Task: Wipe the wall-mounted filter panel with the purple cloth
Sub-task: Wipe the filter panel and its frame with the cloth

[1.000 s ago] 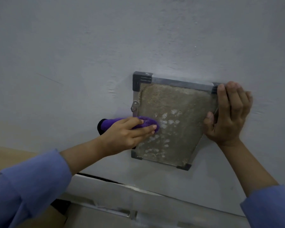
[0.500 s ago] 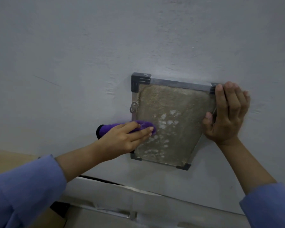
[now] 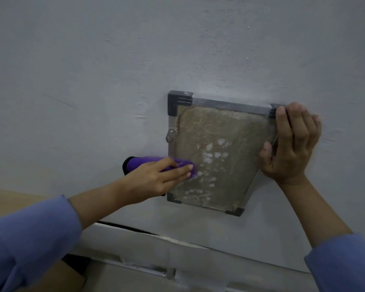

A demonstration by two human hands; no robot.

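The filter panel (image 3: 217,131) hangs on a grey wall. It has a metal frame with dark corner pieces and a dusty brown mat with pale spots. My left hand (image 3: 156,178) presses the purple cloth (image 3: 148,163) flat against the panel's lower left edge, fingers straight. The cloth has a black trim at its left end. My right hand (image 3: 293,144) grips the panel's right frame near the top corner, with fingers curled round the edge and the thumb on the mat side.
A small metal latch (image 3: 170,134) sits on the panel's left frame. Below the panel runs a pale ledge (image 3: 177,245) with a dark gap along it. A brown cardboard surface (image 3: 13,203) lies at the lower left.
My left hand and the cloth have slid a little to the left along the panel's lower part. My right hand keeps its hold on the right frame.
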